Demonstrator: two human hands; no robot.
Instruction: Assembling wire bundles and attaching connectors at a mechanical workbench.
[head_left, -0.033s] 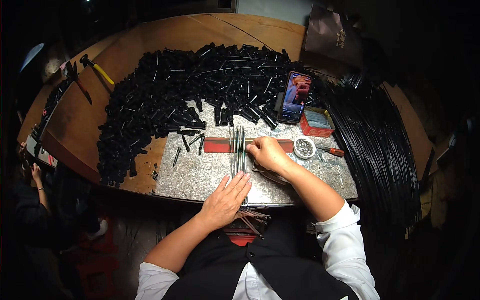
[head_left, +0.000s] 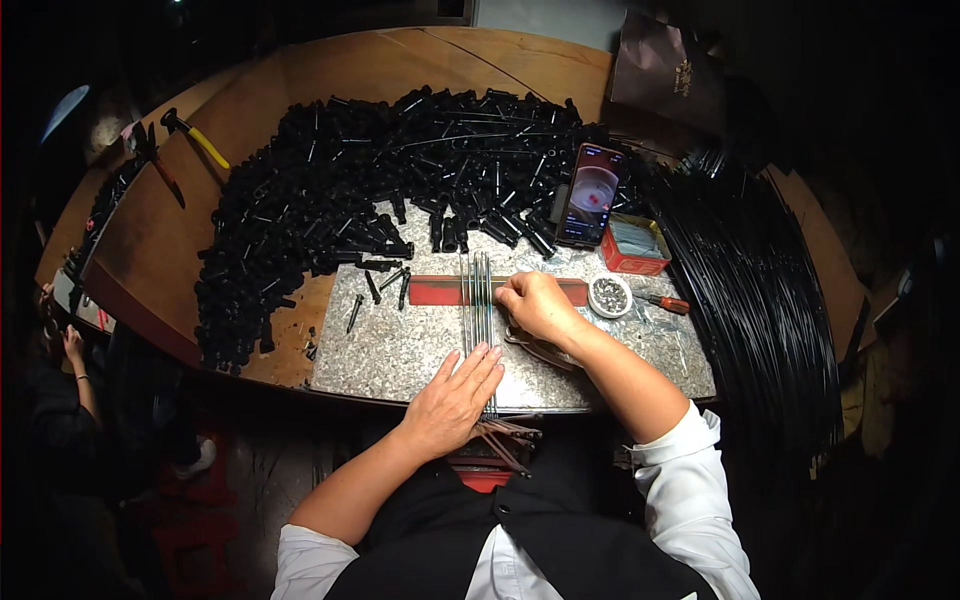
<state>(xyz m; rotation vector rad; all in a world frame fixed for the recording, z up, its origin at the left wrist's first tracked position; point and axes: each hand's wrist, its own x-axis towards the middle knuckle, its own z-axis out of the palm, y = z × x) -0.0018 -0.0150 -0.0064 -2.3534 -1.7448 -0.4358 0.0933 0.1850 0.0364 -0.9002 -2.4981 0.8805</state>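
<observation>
Several thin metal rods (head_left: pixel 477 290) lie side by side on a speckled stone slab (head_left: pixel 400 350), crossing a red bar (head_left: pixel 435 291). My left hand (head_left: pixel 455 400) rests flat over their near part, fingers stretched out. Brownish ends (head_left: pixel 508 440) stick out past the slab's front edge below that hand. Just right of the rods, my right hand (head_left: pixel 540 305) is closed, with thumb and fingertips together; what it pinches, if anything, is too small to make out. Under the right wrist lies a partly hidden tool (head_left: pixel 540 348), its kind unclear.
A large heap of black tubular parts (head_left: pixel 400 170) fills the back and left. At right are a white bowl of small metal pieces (head_left: pixel 609 296), a screwdriver (head_left: pixel 670 302), a red box (head_left: pixel 636 262), a propped phone (head_left: pixel 590 195) and long black rods (head_left: pixel 760 300).
The picture on the phone's screen has changed. Both hands and the metal rods stay in practically the same place.
</observation>
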